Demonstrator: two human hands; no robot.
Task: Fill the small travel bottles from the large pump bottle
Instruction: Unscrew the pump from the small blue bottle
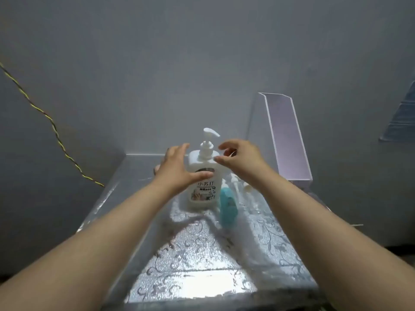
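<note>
A large white pump bottle (204, 191) with a printed label stands upright at the back middle of the table. My left hand (177, 169) is spread against its left side, thumb lying across the front above the label and fingers straight. My right hand (240, 158) hovers by the pump neck on the right with fingers loosely curled, holding nothing. A small teal travel bottle (228, 205) stands just right of the big bottle's base. Small white-topped travel bottles (238, 185) stand behind it, partly hidden by my right forearm.
The table wears a silver floral-patterned cover (190, 265). A clear acrylic panel (287, 135) rises at the back right. A grey wall closes the back and left, with a yellow twisted cable (56, 135) running down it.
</note>
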